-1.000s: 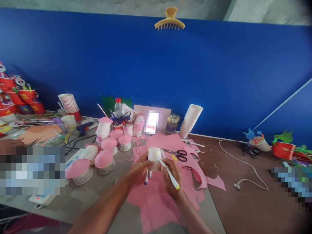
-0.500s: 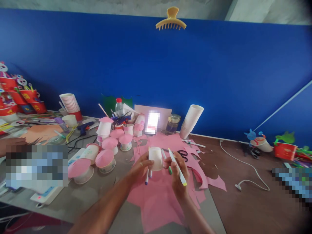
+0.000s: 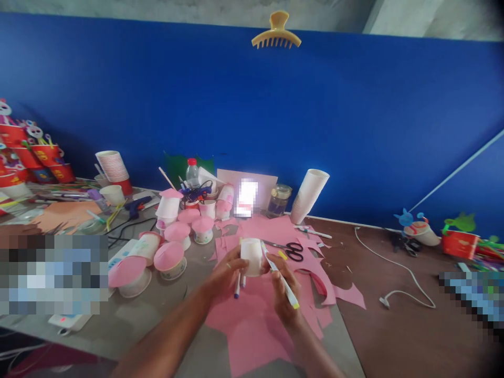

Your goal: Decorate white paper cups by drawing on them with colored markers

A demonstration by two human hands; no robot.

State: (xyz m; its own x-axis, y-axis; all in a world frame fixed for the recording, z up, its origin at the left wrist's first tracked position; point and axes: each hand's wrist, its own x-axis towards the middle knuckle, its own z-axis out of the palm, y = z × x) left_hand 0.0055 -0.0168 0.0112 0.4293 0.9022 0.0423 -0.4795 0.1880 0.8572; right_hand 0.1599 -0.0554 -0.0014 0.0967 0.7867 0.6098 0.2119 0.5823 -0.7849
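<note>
A small white paper cup [image 3: 251, 256] is pinched in my left hand [image 3: 228, 269], over pink paper [image 3: 255, 325]. Two markers, one with a purple end [image 3: 237, 290], show just below that hand; whether it touches them is unclear. My right hand [image 3: 286, 294] is closed around a white marker [image 3: 286, 287] with a yellow end, its other end close to the cup's right side. By the right fingers is a small yellow cap [image 3: 282, 255], apart from the marker's visible body. Black-handled scissors [image 3: 294, 252] lie just beyond.
Several cups with pink cone tops [image 3: 170, 255] stand to the left. Behind are a lit, blurred screen [image 3: 247, 198], a glass jar [image 3: 279, 199] and a leaning cup stack [image 3: 310, 195]. A white cable [image 3: 397, 263] crosses the brown table. Another person's hand [image 3: 18, 231] shows at left.
My right hand has moved slightly down and tilted the marker. The yellow cap now shows apart from it, and more of the scissors is visible. My left hand holds the cup nearly still.
</note>
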